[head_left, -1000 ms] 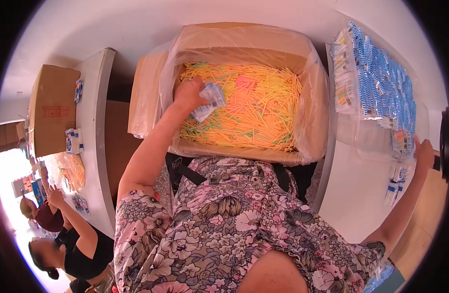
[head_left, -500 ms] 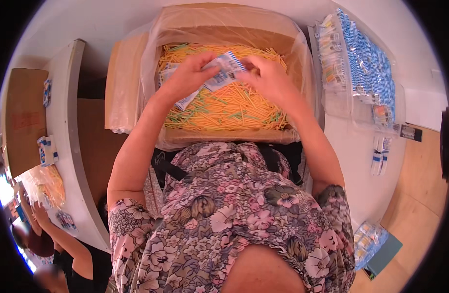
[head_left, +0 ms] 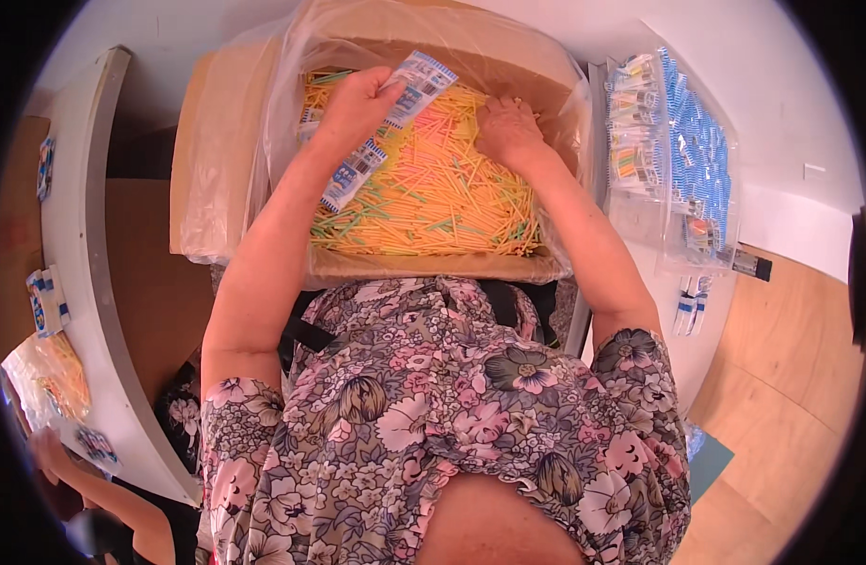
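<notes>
Pinched in my left hand point(head_left: 356, 111) is a small clear packet with blue-and-white printing point(head_left: 420, 88), tilted over the box. Beneath my left wrist, another such packet point(head_left: 354, 176) lies on a heap of thin yellow-orange and green sticks point(head_left: 433, 207). My right hand point(head_left: 508, 132) rests on the heap's right side, fingers curled down into the sticks. Its fingertips are hidden, so what they hold does not show. The sticks fill a cardboard box point(head_left: 442, 267) lined with clear plastic.
At right, a clear plastic bin point(head_left: 642, 207) holds many filled blue-striped packets. Two packets point(head_left: 692, 306) lie on the white table nearby. A white-edged table point(head_left: 113, 273) runs along the left, with packets, a bag of sticks point(head_left: 61, 377) and another person's arm point(head_left: 113, 499).
My hands have moved apart. My left hand keeps the packet and has moved up and left; my right hand has let go of it and dropped onto the sticks.
</notes>
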A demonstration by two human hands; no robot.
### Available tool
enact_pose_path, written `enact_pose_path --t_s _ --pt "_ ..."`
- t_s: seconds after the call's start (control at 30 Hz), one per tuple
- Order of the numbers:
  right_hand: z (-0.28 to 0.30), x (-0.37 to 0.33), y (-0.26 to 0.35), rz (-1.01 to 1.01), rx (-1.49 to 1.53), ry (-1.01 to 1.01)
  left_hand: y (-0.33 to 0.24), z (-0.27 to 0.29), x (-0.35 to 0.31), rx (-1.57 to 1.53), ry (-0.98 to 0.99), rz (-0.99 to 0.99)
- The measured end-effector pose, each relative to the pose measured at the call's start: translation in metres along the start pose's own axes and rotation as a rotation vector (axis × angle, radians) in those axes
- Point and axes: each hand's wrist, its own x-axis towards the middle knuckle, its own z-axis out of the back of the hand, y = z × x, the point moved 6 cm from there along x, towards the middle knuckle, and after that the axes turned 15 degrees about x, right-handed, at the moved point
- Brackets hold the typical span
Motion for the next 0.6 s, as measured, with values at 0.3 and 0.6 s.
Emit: enact_pose_path --t_s 0.3,0.6 --pt "0.006 -0.004 -0.01 0.05 -0.061 -0.065 -0.009 -0.002 0.005 0.079 -0.002 -0.052" --pt "0.024 -0.026 -0.015 0.022 0.555 -0.349 -0.007 -0.004 0.003 0.059 0.011 -0.036"
